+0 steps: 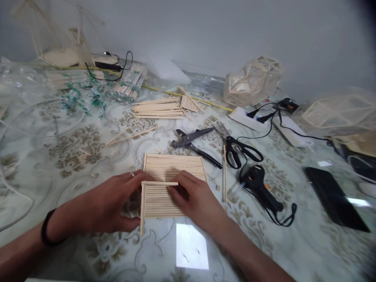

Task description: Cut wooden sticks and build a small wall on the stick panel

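Note:
A panel of thin wooden sticks [163, 203] laid side by side lies on the table in front of me. At its left end stands a short frame of sticks [143, 209], and a single wooden stick [158, 183] runs across from its top corner. My left hand [100, 203], with a black band on the wrist, is closed around that left end, thumb low and fingers behind. My right hand [198, 194] pinches the right end of the crossing stick above the panel. Its fingertips are partly hidden.
Pliers [196, 145], scissors [239, 150] and a black glue gun [261, 188] lie to the right, near a phone [335, 197]. Loose sticks [158, 109] and bagged sticks [131, 82] sit behind. Power strips [248, 118] with cables and stick models [252, 80] stand at the back.

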{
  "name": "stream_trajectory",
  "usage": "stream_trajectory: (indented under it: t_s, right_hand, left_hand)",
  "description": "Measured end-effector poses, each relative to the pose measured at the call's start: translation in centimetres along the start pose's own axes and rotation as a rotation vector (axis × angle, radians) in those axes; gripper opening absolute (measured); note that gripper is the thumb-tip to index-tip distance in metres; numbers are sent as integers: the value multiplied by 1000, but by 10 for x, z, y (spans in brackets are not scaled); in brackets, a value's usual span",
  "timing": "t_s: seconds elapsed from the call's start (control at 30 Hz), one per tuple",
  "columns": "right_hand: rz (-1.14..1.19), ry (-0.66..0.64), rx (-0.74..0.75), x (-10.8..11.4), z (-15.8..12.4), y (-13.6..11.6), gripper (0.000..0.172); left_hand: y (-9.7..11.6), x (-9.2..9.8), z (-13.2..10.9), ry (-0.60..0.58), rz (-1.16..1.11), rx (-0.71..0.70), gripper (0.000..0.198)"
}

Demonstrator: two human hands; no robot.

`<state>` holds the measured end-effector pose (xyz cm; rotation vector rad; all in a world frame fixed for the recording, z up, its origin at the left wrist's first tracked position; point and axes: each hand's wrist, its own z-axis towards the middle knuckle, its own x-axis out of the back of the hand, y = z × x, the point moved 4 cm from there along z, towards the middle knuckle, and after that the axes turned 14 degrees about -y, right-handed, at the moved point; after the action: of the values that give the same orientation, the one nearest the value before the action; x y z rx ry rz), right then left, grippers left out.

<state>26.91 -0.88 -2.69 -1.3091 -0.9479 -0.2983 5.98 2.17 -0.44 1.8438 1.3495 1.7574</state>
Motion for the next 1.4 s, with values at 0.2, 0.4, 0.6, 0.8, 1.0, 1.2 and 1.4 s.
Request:
stream_trajectory:
  t_s: [0.2,0.4,0.6,0.8,1.0,1.2,1.4]
  right_hand:
    - [101,-23,4,8,-7,2,11]
    - [97,-67,42,9,-14,2,10]
    - [98,-44,55,11,-16,6,13]
    - [-3,-14,65,4,-16,1,16]
    - [-84,95,34,-10,-16,-10,15]
    - [-103,65,10,-8,-12,-10,13]
    - [-93,-110,24,-1,-27,-10,9]
  left_hand:
    - [-2,-4,3,-11,-21,-58,77]
    - [-14,-7,6,-49,-56,-71,76]
    - [-19,-7,8,-58,-80,-59,84]
    - [-16,-5,11,-51,-82,-91,77]
    - [-7,-1,12,-11,-84,-110,68]
    - [-2,1,11,-46,-64,-90,70]
    - [2,2,8,-49,-47,-80,71]
